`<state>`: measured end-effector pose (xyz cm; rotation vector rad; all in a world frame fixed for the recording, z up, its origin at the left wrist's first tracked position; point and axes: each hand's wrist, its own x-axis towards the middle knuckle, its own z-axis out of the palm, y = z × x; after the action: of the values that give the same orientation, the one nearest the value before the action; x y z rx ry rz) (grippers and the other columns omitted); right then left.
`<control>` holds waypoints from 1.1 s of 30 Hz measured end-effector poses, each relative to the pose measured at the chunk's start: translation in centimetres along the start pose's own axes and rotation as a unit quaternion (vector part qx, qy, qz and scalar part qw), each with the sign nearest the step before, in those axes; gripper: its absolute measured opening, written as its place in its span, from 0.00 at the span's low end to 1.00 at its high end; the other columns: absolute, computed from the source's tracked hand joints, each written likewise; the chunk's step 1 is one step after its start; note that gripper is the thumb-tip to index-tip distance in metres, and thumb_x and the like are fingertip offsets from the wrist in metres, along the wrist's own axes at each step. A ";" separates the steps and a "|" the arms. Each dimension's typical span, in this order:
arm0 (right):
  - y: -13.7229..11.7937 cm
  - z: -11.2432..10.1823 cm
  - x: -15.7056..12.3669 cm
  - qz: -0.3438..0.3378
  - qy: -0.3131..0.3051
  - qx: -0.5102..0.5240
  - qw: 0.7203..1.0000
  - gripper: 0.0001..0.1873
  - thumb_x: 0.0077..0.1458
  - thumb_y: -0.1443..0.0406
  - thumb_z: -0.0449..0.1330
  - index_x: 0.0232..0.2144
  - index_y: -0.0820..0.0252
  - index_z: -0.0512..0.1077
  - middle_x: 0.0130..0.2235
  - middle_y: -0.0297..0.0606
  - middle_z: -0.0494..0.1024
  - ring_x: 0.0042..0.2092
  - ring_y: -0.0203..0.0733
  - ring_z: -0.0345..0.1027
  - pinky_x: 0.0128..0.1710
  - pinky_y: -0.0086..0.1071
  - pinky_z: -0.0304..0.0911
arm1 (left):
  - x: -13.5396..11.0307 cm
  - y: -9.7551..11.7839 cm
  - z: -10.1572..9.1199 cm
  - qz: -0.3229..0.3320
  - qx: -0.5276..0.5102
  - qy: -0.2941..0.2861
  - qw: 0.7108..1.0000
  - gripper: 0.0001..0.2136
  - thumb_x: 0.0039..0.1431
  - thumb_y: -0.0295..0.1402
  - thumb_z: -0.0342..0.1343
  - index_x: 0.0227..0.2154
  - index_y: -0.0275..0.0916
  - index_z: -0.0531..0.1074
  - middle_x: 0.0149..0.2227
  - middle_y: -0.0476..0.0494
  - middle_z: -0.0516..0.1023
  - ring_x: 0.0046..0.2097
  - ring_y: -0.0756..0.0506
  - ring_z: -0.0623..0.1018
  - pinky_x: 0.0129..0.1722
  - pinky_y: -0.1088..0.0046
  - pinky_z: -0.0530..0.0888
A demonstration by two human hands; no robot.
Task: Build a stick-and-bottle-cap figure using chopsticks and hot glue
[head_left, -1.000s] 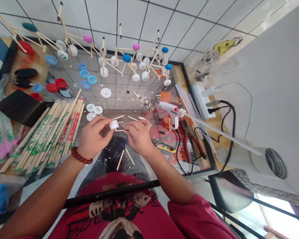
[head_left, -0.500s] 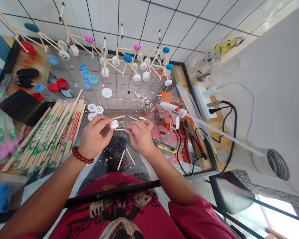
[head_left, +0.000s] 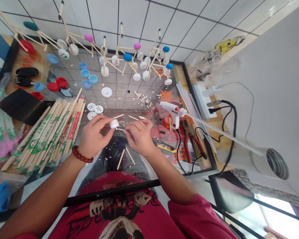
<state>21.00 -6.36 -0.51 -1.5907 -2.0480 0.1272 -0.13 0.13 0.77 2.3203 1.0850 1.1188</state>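
Over the glass table, my left hand closes thumb and fingers on a white cap, held just above the surface. My right hand pinches a short stick whose tip reaches the cap. A glue gun lies just right of my hands, with red pliers near it. Wrapped chopsticks are heaped at left.

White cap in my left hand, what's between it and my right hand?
A short wooden stick runs from the white cap, pinched in the left hand, to the right hand, seen in the head view.
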 end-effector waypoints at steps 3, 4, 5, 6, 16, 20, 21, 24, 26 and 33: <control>-0.1 -0.2 0.0 0.002 -0.005 0.004 1.000 0.08 0.69 0.67 0.59 0.38 0.53 0.78 0.41 0.34 0.84 0.45 0.46 0.75 0.58 0.47 0.50 | 0.0 0.0 0.0 0.002 0.000 0.003 1.000 0.09 0.64 0.28 0.63 0.47 0.40 0.80 0.44 0.44 0.84 0.35 0.48 0.82 0.40 0.70 0.81; -0.1 -0.3 0.0 0.001 -0.003 0.006 1.000 0.08 0.68 0.67 0.59 0.38 0.54 0.77 0.41 0.33 0.84 0.45 0.45 0.75 0.57 0.47 0.50 | 0.0 -0.1 0.0 0.002 -0.001 0.003 1.000 0.09 0.64 0.28 0.63 0.47 0.40 0.80 0.44 0.43 0.84 0.36 0.48 0.82 0.40 0.70 0.81; -0.1 -0.3 -0.1 0.000 -0.001 0.007 1.000 0.08 0.68 0.67 0.58 0.37 0.54 0.77 0.41 0.33 0.84 0.45 0.44 0.75 0.57 0.46 0.49 | 0.0 -0.1 0.0 0.002 -0.002 0.003 1.000 0.09 0.64 0.29 0.62 0.47 0.40 0.80 0.44 0.43 0.84 0.36 0.48 0.82 0.40 0.70 0.81; 0.0 -0.3 -0.1 0.000 0.000 0.008 1.000 0.08 0.68 0.67 0.58 0.37 0.54 0.77 0.41 0.33 0.84 0.45 0.44 0.75 0.57 0.46 0.49 | 0.0 -0.1 0.0 0.000 -0.003 0.003 1.000 0.09 0.64 0.29 0.62 0.46 0.40 0.80 0.44 0.43 0.84 0.36 0.48 0.82 0.40 0.70 0.81; 0.3 0.1 -0.1 0.004 -0.011 0.007 1.000 0.09 0.70 0.68 0.57 0.39 0.53 0.76 0.42 0.33 0.85 0.47 0.45 0.76 0.57 0.46 0.49 | 0.1 0.1 0.0 -0.011 -0.012 -0.007 1.000 0.09 0.65 0.30 0.62 0.46 0.41 0.81 0.45 0.44 0.84 0.37 0.47 0.83 0.41 0.69 0.82; 0.4 0.3 -0.1 0.005 -0.001 0.013 1.000 0.09 0.70 0.68 0.57 0.39 0.54 0.76 0.41 0.32 0.85 0.47 0.44 0.76 0.57 0.45 0.49 | 0.1 0.1 -0.1 -0.011 -0.011 -0.014 1.000 0.08 0.66 0.30 0.61 0.46 0.41 0.81 0.45 0.44 0.85 0.37 0.47 0.83 0.42 0.69 0.82; 0.4 0.3 -0.1 0.005 0.000 0.014 1.000 0.08 0.70 0.68 0.58 0.39 0.53 0.76 0.41 0.32 0.85 0.47 0.44 0.76 0.57 0.45 0.49 | 0.1 0.1 -0.1 -0.010 -0.011 -0.016 1.000 0.08 0.66 0.30 0.61 0.46 0.41 0.81 0.45 0.44 0.85 0.37 0.47 0.83 0.42 0.69 0.82; 0.4 0.3 0.0 0.002 0.002 0.014 1.000 0.08 0.71 0.68 0.58 0.39 0.53 0.76 0.42 0.32 0.85 0.47 0.44 0.76 0.57 0.45 0.49 | 0.1 0.1 -0.1 -0.010 -0.005 -0.020 1.000 0.08 0.66 0.30 0.60 0.46 0.42 0.81 0.46 0.44 0.85 0.38 0.46 0.84 0.44 0.68 0.82; 0.4 0.3 0.0 0.000 0.005 0.013 1.000 0.08 0.71 0.68 0.58 0.39 0.53 0.76 0.42 0.32 0.85 0.47 0.43 0.76 0.57 0.45 0.49 | 0.1 0.1 -0.1 -0.008 0.000 -0.022 1.000 0.09 0.66 0.29 0.60 0.46 0.42 0.81 0.46 0.44 0.85 0.40 0.46 0.84 0.45 0.68 0.82; 0.4 0.3 0.0 0.006 -0.017 -0.005 1.000 0.09 0.71 0.67 0.58 0.39 0.53 0.78 0.42 0.33 0.84 0.47 0.44 0.75 0.58 0.44 0.48 | 0.0 0.1 -0.1 0.004 0.008 -0.023 1.000 0.09 0.66 0.28 0.60 0.46 0.42 0.82 0.45 0.44 0.85 0.44 0.44 0.85 0.47 0.68 0.82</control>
<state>21.16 -6.20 -0.94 -1.6175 -2.0679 0.1502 -0.13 0.08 0.94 2.3538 1.0727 1.0593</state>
